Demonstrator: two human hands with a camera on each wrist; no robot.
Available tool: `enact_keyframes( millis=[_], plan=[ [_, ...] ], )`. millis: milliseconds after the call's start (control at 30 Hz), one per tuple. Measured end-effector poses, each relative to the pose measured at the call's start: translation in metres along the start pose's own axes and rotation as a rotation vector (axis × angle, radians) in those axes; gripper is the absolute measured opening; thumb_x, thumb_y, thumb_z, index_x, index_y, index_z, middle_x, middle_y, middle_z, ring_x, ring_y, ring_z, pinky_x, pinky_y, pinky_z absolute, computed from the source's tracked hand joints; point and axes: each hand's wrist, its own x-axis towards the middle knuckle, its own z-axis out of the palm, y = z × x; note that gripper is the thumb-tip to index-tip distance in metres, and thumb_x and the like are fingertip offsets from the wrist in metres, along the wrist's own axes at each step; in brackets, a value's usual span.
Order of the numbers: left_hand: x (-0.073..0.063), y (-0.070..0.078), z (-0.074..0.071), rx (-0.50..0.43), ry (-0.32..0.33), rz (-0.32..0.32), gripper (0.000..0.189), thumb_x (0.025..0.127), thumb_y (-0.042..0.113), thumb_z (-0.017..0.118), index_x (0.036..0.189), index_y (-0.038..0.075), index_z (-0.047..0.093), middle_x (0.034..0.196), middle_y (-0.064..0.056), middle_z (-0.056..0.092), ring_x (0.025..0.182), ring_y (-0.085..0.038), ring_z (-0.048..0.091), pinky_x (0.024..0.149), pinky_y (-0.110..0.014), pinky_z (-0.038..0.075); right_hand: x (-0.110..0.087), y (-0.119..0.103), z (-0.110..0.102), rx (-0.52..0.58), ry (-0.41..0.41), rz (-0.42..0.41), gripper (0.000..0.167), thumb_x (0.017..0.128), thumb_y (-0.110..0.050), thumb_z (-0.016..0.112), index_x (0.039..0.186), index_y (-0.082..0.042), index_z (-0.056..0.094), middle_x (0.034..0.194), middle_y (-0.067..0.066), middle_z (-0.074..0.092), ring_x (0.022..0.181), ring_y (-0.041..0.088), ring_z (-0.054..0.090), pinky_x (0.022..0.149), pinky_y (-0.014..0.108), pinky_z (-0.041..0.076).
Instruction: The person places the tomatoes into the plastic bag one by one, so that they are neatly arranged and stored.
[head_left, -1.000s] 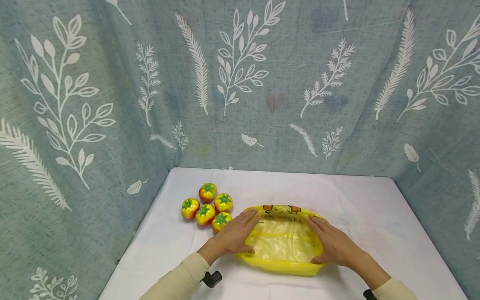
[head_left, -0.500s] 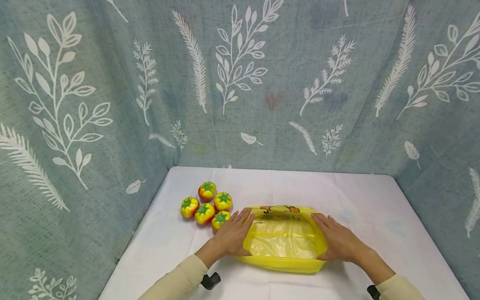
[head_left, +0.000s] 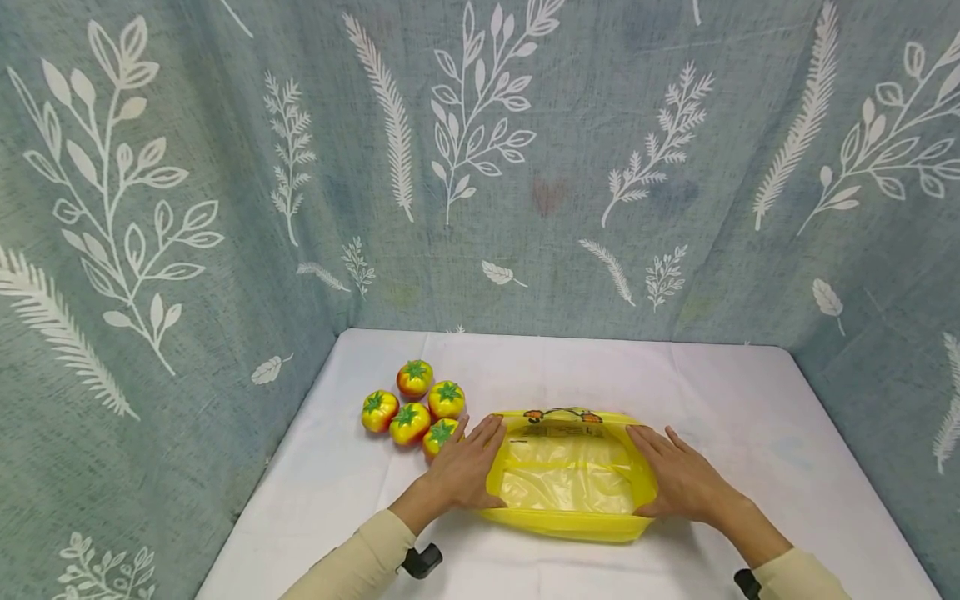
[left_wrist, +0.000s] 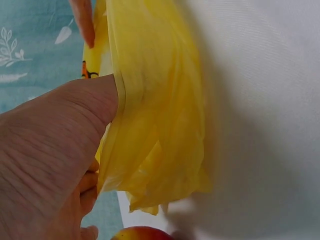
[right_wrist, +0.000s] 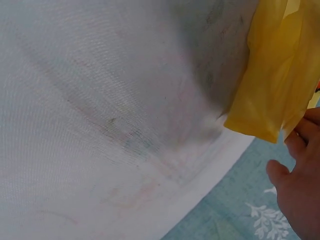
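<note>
Plastic bag point(head_left: 566, 525), yellow and thin, sits on the white-covered table point(head_left: 735, 400), toward the near side, its mouth spread wide and facing up between a person's two hands. The left hand point(head_left: 467, 468) is at the bag's left end, its thumb tucked inside the near rim and its fingers reaching along toward the far rim; that grip is spread, with thumb and fingers well apart. The right hand point(head_left: 681, 483) mirrors it at the other end, its grip likewise spread against the plastic, the fingers mostly straight. Together they stretch the opening into a broad oval, and the crinkled, paler lining shows inside. Orange and black printing point(head_left: 566, 417) runs along the far rim (too small to make out in full).

Just left of the bag, five tomatoes point(head_left: 410, 425), yellow shading to red with green star-shaped tops, form a close cluster. The left hand partly covers the nearest one from the head view; whether it touches it, I cannot tell.

Both forearms wear cream sleeves point(head_left: 352, 558), with a black device point(head_left: 422, 562) at the left wrist. Behind the table hangs a grey-blue curtain point(head_left: 525, 250) patterned with white leaves and sprigs.
</note>
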Motion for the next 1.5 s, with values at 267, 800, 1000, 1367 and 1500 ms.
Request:
enact_keyframes(
  millis=[267, 800, 1000, 1367, 1500],
  plan=[
    [-0.0019, -0.0002, 0.0033, -0.031, 0.023, 0.003, 0.121, 0.073, 0.076, 0.073, 0.158, 0.002, 0.030, 0.163, -0.012, 0.031, 0.150, -0.026, 0.027, 0.122, -0.054, 0.018, 0.0017, 0.0001, -0.0004, 0.005, -0.010, 0.001, 0.124, 0.064, -0.061, 0.089, 0.153, 0.005, 0.033, 0.155, 0.022, 0.039, 0.140, 0.037, 0.041, 0.117, 0.058, 0.026],
    [-0.0037, -0.0004, 0.0071, -0.081, 0.075, 0.008, 0.120, 0.074, 0.076, 0.072, 0.158, 0.002, 0.029, 0.163, -0.011, 0.031, 0.152, -0.025, 0.024, 0.121, -0.057, 0.015, -0.0012, -0.0011, -0.0036, 0.050, -0.005, 0.044, 0.125, 0.065, -0.066, 0.086, 0.154, 0.003, 0.032, 0.156, 0.023, 0.037, 0.137, 0.043, 0.044, 0.112, 0.058, 0.035],
    [-0.0048, -0.0006, 0.0073, -0.142, 0.061, 0.026, 0.117, 0.076, 0.073, 0.073, 0.158, 0.002, 0.030, 0.164, -0.013, 0.029, 0.152, -0.026, 0.024, 0.123, -0.050, 0.014, -0.0023, -0.0022, -0.0014, 0.067, -0.007, 0.064, 0.126, 0.064, -0.070, 0.084, 0.154, 0.002, 0.033, 0.156, 0.022, 0.038, 0.134, 0.046, 0.046, 0.104, 0.061, 0.044],
    [-0.0026, -0.0001, 0.0029, -0.241, 0.103, 0.098, 0.107, 0.083, 0.066, 0.071, 0.158, 0.002, 0.030, 0.165, -0.013, 0.025, 0.153, -0.028, 0.018, 0.124, -0.042, 0.013, -0.0032, -0.0052, -0.0044, 0.075, 0.030, 0.043, 0.124, 0.066, -0.066, 0.085, 0.156, -0.002, 0.031, 0.158, 0.020, 0.036, 0.136, 0.045, 0.045, 0.101, 0.061, 0.046],
    [-0.0030, -0.0010, 0.0025, -0.208, 0.131, 0.073, 0.101, 0.085, 0.066, 0.069, 0.157, 0.004, 0.035, 0.163, -0.012, 0.030, 0.152, -0.030, 0.021, 0.123, -0.050, 0.016, -0.0049, -0.0054, -0.0063, 0.056, 0.051, 0.037, 0.123, 0.066, -0.067, 0.085, 0.156, 0.000, 0.032, 0.158, 0.020, 0.036, 0.137, 0.044, 0.044, 0.105, 0.059, 0.044]
  ],
)
